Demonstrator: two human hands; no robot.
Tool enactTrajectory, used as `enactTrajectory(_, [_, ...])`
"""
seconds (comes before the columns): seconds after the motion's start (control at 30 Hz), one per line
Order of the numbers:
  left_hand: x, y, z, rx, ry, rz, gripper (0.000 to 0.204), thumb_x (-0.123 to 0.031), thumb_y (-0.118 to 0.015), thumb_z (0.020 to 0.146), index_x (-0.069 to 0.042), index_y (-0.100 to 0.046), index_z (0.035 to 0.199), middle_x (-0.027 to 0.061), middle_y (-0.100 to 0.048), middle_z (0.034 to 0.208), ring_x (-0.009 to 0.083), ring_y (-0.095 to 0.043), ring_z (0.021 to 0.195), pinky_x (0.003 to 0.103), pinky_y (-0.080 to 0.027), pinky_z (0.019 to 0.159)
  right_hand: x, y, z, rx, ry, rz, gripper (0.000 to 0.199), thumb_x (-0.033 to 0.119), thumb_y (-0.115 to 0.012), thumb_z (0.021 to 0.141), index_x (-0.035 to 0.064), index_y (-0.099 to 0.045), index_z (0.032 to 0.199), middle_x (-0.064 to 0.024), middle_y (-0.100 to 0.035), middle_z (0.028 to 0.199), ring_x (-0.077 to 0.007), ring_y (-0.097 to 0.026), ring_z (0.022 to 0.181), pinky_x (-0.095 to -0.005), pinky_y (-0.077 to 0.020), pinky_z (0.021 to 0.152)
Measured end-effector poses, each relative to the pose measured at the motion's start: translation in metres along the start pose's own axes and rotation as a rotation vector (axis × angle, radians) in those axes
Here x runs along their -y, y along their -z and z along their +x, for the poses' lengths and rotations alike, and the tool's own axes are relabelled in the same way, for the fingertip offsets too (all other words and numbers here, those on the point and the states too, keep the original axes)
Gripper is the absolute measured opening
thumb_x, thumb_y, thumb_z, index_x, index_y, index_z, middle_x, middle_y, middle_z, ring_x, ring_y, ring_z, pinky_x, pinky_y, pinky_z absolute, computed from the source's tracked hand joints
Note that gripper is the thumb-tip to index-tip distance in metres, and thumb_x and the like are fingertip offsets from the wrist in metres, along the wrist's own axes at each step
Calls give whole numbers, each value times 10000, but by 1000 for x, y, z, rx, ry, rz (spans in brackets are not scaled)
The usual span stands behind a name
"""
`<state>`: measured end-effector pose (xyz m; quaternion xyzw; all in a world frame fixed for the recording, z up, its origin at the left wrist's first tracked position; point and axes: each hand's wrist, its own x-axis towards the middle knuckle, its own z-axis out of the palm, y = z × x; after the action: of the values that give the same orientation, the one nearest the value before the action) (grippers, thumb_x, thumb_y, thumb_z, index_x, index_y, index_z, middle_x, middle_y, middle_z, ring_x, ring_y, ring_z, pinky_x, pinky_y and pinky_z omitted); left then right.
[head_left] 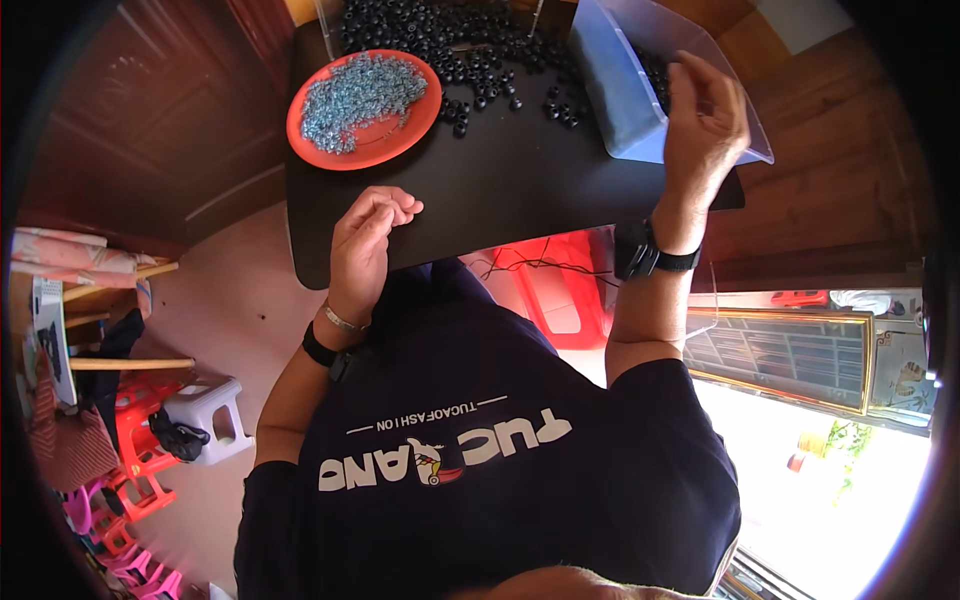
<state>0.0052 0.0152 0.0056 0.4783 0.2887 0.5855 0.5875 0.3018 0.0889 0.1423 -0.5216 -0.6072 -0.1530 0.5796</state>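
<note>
Left hand (368, 232): centre-left, fingers curled narrow, near the plate (375, 157); cannot tell if it holds anything.
Right hand (705, 130): upper right, half-curled over the bin (638, 145); any hold unclear.
Black pieces (475, 68): top centre, on the counter (490, 190); probably light, stiff, prone to roll; pinch their sides.
Shirt (600, 520): white lettering (540, 430).

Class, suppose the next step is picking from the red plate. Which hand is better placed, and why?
Probably the left hand: it is just on the near side of the red plate, while the right hand is at the blue box, farther right.
</note>
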Motion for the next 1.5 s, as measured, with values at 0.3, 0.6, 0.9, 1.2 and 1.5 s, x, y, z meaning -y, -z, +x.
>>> enactTrajectory(0.3, [2, 4, -1, -17, 19, 9, 207, -142, -402, 944, -25, -523, 824, 93, -548, 1002, 204, -557, 971, 328, -401, 883, -35, -96, -36, 771, 3, -9, 229, 222, -662, 789, 66, -689, 955, -85, -680, 809, -186, -646, 715, -292, -492, 636])
enactTrajectory(0.6, [2, 3, -2, -45, 41, -82, 175, -141, -468, 922, -19, -549, 826, 72, -558, 964, 170, -551, 931, 298, -400, 862, -63, -156, -45, 1018, 142, -265, 295, 255, -664, 753, 90, -676, 997, -84, -682, 837, -214, -656, 753, -319, -509, 676])
enactTrajectory(0.9, [2, 4, -3, -38, 34, -106, 162, -137, -478, 914, -12, -549, 839, 65, -559, 951, 154, -537, 914, 296, -402, 871, -5, -103, -52, 1018, -405, 653, 204, 57, -655, 811, 33, -651, 1014, -18, -636, 793, -91, -576, 738, -233, -464, 687])
enactTrajectory(1.2, [1, 3, -2, -47, 58, -110, 166, -153, -489, 923, -14, -564, 871, 62, -569, 958, 150, -547, 920, 291, -408, 867, 40, -79, -104, 1033, -757, 1349, 214, 66, -654, 841, 16, -634, 1048, -81, -664, 922, -120, -614, 768, -241, -494, 697])
enactTrajectory(1.5, [8, 9, -1, 8, 8, -195, 219, -190, -465, 942, 1, -556, 996, 45, -563, 960, 120, -532, 910, 272, -399, 852, 87, -71, -128, 1003, -278, 914, 205, -33, -688, 776, 30, -662, 969, -4, -627, 877, -69, -591, 741, -208, -480, 659])
